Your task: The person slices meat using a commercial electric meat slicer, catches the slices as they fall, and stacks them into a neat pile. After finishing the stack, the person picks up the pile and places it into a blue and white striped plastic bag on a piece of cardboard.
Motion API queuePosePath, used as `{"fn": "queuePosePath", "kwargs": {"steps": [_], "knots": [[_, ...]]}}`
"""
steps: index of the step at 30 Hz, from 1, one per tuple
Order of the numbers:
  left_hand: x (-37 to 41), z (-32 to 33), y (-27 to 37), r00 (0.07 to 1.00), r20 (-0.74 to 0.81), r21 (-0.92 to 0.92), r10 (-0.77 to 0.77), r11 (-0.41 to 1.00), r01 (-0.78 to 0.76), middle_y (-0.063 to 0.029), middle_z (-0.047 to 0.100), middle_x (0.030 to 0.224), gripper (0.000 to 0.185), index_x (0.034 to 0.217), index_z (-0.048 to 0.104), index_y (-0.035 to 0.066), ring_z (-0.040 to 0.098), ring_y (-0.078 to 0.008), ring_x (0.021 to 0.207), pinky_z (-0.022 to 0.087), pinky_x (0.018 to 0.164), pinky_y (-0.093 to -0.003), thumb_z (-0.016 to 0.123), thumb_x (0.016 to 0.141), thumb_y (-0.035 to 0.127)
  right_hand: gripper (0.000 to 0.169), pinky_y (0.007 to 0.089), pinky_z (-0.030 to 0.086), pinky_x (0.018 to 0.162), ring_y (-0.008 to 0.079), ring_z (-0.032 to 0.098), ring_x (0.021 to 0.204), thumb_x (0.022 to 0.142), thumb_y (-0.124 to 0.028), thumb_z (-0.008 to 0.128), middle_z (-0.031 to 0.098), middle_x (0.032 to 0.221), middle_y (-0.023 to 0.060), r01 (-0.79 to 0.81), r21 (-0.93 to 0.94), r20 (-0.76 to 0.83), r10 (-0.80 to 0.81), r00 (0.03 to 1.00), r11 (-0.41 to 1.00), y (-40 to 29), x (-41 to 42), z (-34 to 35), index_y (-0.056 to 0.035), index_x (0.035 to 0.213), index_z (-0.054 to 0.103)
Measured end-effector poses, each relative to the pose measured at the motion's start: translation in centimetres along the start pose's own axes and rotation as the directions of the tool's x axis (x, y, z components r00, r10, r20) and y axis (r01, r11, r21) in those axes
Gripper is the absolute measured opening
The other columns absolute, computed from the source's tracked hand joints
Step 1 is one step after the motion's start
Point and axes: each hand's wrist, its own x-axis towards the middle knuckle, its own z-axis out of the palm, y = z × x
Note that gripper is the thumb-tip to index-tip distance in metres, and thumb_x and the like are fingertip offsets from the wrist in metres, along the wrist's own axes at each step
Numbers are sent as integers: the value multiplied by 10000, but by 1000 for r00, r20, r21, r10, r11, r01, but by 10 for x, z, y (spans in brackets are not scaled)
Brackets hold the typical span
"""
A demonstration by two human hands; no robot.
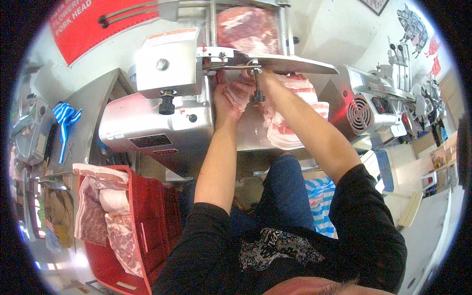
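A metal meat slicer [167, 118] stands before me, with a large block of pork [247, 29] in its upper frame. My left hand [223, 97] is below the cutting plate [295, 63], holding several thin pork slices [238, 96] that drape over the palm and wrist. Close beside it, my right hand [266, 78] reaches under the same plate; its fingers are mostly hidden behind the plate and a threaded rod [257, 84]. Stacked pork slices [284, 134] lie on the slicer's metal base under my right forearm, striped red and white.
A red plastic crate [155, 217] at the lower left holds thick pork slabs [123, 239]. Another slicer [363, 110] stands to the right. A blue-and-white striped bag [65, 114] lies on a metal table at the left. A similar striped bag [320, 199] is beside my knee.
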Motion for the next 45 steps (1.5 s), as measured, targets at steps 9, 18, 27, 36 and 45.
{"fn": "queuePosePath", "kwargs": {"steps": [9,18,27,36,45], "knots": [[-12,30,-7,989,-124,229,83,972,-52,-111,659,1026,292,1225,550,81,670,-232,889,568,805,-376,532,975,232,162,411,510,658,290,669,748,789,-217,720,701,811,131,392,-910,374,-140,917,137,-10,-29,6,-59,808,685],[-9,17,-5,987,-156,173,-27,983,54,-98,597,1136,427,1301,524,150,617,-232,968,562,814,-377,533,877,198,245,441,504,635,371,645,731,732,-279,759,658,773,167,660,-719,695,-268,667,-218,8,-9,-28,-68,795,650],[7,-14,8,997,-29,48,67,997,-66,-141,552,1132,533,1302,523,162,572,-288,1013,578,791,-376,508,774,96,204,402,510,624,278,647,750,959,-161,497,652,792,139,420,-874,368,-231,901,246,10,9,-1,-49,851,628],[-19,38,-4,974,162,-346,-161,915,208,-194,550,1164,556,1286,520,112,574,-274,999,602,805,-309,477,745,-8,271,333,560,695,258,662,853,1003,-191,467,666,951,133,-97,116,24,95,995,989,-1,-3,5,16,1053,635],[-18,36,-2,1000,23,150,19,988,-22,-117,604,1244,397,1289,529,103,633,-291,1091,564,902,-428,575,894,104,173,382,536,678,276,654,732,908,-170,580,670,804,101,257,-906,252,-58,966,337,-2,-14,3,-15,904,656]]}}
